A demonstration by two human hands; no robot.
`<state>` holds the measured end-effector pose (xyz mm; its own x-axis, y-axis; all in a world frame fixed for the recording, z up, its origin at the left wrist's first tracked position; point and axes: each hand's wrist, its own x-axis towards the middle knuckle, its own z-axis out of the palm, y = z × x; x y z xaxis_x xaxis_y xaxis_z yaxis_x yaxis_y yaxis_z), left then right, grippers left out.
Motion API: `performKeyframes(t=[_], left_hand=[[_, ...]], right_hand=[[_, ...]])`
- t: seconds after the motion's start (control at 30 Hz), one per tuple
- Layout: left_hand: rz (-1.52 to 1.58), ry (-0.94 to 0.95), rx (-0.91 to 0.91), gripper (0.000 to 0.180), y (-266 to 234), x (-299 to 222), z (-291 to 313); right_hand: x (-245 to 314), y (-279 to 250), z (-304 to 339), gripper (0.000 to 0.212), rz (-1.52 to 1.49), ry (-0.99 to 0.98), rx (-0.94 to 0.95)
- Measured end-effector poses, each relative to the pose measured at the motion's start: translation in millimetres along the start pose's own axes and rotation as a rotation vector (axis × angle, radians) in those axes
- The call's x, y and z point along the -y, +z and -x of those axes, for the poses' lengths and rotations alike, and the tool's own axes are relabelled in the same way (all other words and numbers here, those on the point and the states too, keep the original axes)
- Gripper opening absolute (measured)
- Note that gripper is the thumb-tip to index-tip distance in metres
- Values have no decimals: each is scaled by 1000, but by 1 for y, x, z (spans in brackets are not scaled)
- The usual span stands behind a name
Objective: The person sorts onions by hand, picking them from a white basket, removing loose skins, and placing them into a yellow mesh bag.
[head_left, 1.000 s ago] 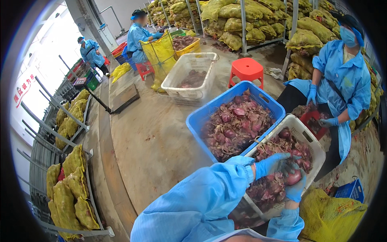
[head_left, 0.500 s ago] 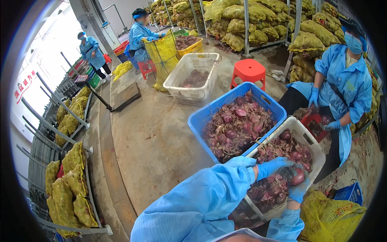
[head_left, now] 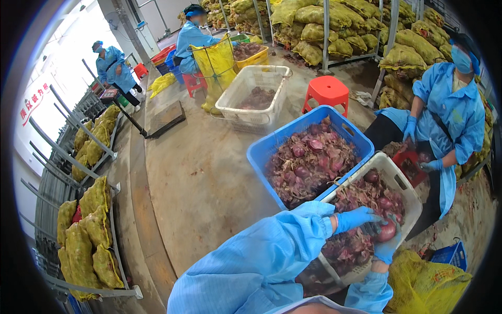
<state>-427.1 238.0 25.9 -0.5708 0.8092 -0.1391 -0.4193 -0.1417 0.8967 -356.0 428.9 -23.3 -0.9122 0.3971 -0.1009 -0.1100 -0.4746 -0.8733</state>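
Purple onion (head_left: 387, 230) cupped in right fingers (head_left: 397, 236), left fingers (head_left: 371, 215) alongside.

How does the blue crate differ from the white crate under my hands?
The blue crate is bright blue, the white crate off-white. The blue crate stands farther from you than the white crate. Your left hand and right hand are over the white crate, neither over the blue crate. Both crates hold purple-red onions among loose skins.

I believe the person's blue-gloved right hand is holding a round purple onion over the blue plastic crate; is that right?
Not quite: the head view shows the blue-gloved right hand holding the round purple onion over the white plastic crate.
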Motion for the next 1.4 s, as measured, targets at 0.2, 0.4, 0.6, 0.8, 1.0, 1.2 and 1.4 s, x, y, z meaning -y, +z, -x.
performKeyframes(t=[0.2, 0.4, 0.6, 0.8, 1.0, 1.2, 1.4], left_hand=[[-352, -39, -39, 43, -12, 38, -15], [-542, -33, 29, 59, 10, 27, -14], [-69, -377, -12, 67, 19, 21, -6], [510, -332, 72, 67, 16, 43, -13], [632, -87, -109, 48, 13, 33, -10], [687, 95, -125, 48, 13, 28, -11], [608, 199, -40, 73, 12, 21, -12]], right_hand=[[-1, -9, -5, 46, -206, 180, -75], [9, -1, -5, 41, -262, 99, -75], [25, 24, 9, 53, -364, 185, 109], [34, 31, 21, 44, -92, -114, 299], [37, 35, 19, 39, 190, -68, 242], [38, 33, 23, 40, 176, 98, 169], [32, 29, 19, 47, 159, 117, 159]])
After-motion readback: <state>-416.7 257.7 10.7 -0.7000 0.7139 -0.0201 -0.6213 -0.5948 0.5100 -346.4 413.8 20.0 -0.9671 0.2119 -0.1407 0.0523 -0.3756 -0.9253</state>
